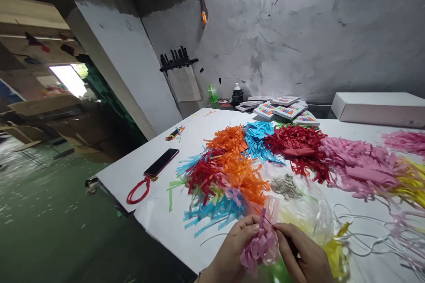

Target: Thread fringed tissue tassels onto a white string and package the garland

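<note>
My left hand (236,243) is closed around a pink paper tassel (258,247) at the lower middle, its cut strips hanging below the fingers. At the tassel's top, my right hand (302,250) pinches a thin dark, needle-like piece (269,223); its exact kind is too small to tell. Just beyond the hands lies a clear plastic bag (308,212) with small greyish pieces (286,186) on it. Orange tassels (244,177), dark red tassels (207,172) and blue tassels (215,208) are heaped to the left of the bag. Yellow strips (338,252) lie beside my right hand.
More dark red (299,146) and pink tassels (365,166) spread rightward. White cord (368,234) lies in loose loops at right. A phone (162,162) with a red strap (138,191) is near the table's left edge. Printed packs (282,108) and a white box (378,108) stand at the back.
</note>
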`<state>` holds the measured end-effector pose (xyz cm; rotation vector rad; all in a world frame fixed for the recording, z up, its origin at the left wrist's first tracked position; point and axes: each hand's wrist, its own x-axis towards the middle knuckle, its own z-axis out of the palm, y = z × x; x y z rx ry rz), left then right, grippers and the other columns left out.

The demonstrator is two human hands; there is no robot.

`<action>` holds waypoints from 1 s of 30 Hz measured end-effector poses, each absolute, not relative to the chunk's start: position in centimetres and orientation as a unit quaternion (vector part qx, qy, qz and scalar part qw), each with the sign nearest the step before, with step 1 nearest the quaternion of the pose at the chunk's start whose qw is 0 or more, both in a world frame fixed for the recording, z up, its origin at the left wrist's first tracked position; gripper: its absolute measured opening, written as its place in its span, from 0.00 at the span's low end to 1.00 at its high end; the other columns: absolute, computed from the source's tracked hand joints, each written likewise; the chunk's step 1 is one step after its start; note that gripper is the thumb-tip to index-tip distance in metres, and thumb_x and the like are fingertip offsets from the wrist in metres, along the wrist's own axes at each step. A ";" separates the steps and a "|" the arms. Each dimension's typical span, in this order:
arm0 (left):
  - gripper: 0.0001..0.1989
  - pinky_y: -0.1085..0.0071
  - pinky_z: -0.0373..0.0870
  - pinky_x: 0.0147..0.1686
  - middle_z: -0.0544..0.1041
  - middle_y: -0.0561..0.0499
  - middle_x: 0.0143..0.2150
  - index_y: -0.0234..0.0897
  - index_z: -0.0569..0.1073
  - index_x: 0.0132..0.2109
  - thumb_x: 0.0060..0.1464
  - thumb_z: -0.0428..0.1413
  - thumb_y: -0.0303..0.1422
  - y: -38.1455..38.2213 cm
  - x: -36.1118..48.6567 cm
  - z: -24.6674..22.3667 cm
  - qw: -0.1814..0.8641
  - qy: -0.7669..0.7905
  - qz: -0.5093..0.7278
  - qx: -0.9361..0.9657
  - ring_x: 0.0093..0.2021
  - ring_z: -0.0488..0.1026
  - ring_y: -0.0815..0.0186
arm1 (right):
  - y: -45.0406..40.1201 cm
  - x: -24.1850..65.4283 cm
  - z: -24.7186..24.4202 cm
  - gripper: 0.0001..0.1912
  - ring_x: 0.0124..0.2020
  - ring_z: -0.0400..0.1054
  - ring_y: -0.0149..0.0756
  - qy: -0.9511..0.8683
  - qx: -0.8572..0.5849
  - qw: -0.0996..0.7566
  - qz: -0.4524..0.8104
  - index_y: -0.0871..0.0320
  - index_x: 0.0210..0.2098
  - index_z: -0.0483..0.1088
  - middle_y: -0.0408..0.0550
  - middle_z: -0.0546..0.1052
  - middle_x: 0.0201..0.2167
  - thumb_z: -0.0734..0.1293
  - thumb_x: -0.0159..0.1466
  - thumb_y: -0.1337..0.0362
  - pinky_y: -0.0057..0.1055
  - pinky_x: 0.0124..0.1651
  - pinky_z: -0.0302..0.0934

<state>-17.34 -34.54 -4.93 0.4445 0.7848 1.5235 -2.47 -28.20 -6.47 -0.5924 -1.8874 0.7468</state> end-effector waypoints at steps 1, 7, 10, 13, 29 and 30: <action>0.09 0.76 0.62 0.31 0.75 0.51 0.28 0.33 0.78 0.32 0.48 0.69 0.34 -34.5 -17.3 -4.9 0.637 0.343 0.664 0.190 0.27 0.68 0.71 | -28.2 -2.4 -6.4 0.08 0.31 0.76 0.29 -0.780 -0.242 0.488 0.308 0.51 0.44 0.73 0.41 0.80 0.32 0.62 0.70 0.62 0.19 0.35 0.69; 0.09 0.74 0.64 0.32 0.75 0.53 0.29 0.35 0.78 0.30 0.45 0.70 0.34 -34.5 -16.8 -4.1 0.604 0.358 0.690 0.176 0.28 0.69 0.69 | -27.6 -1.9 -6.2 0.08 0.29 0.76 0.29 -0.799 -0.218 0.483 0.282 0.52 0.44 0.73 0.41 0.80 0.32 0.63 0.68 0.66 0.18 0.34 0.69; 0.10 0.73 0.65 0.32 0.75 0.53 0.28 0.36 0.78 0.30 0.43 0.70 0.34 -34.7 -16.7 -3.8 0.600 0.372 0.690 0.158 0.28 0.69 0.68 | -28.0 -2.3 -6.3 0.08 0.29 0.76 0.30 -0.779 -0.227 0.504 0.296 0.52 0.43 0.73 0.42 0.80 0.32 0.63 0.69 0.63 0.20 0.34 0.69; 0.09 0.73 0.66 0.31 0.76 0.53 0.28 0.37 0.79 0.30 0.43 0.71 0.34 -34.9 -16.6 -3.7 0.594 0.381 0.692 0.152 0.28 0.70 0.68 | -28.6 -2.7 -6.4 0.09 0.30 0.76 0.31 -0.764 -0.240 0.515 0.306 0.52 0.43 0.73 0.42 0.80 0.31 0.61 0.70 0.61 0.21 0.34 0.68; 0.11 0.70 0.66 0.35 0.75 0.51 0.29 0.36 0.79 0.30 0.42 0.70 0.37 -34.4 -16.5 -4.5 0.596 0.386 0.680 0.181 0.30 0.69 0.65 | -28.8 -2.6 -6.4 0.10 0.30 0.76 0.33 -0.757 -0.267 0.512 0.306 0.54 0.41 0.74 0.45 0.80 0.31 0.62 0.70 0.59 0.24 0.34 0.69; 0.11 0.70 0.66 0.35 0.75 0.51 0.28 0.36 0.79 0.30 0.43 0.70 0.37 -34.5 -16.4 -4.4 0.596 0.384 0.681 0.182 0.30 0.69 0.65 | -28.8 -2.6 -6.5 0.10 0.30 0.76 0.33 -0.756 -0.265 0.514 0.307 0.54 0.41 0.74 0.45 0.80 0.31 0.62 0.70 0.59 0.24 0.34 0.69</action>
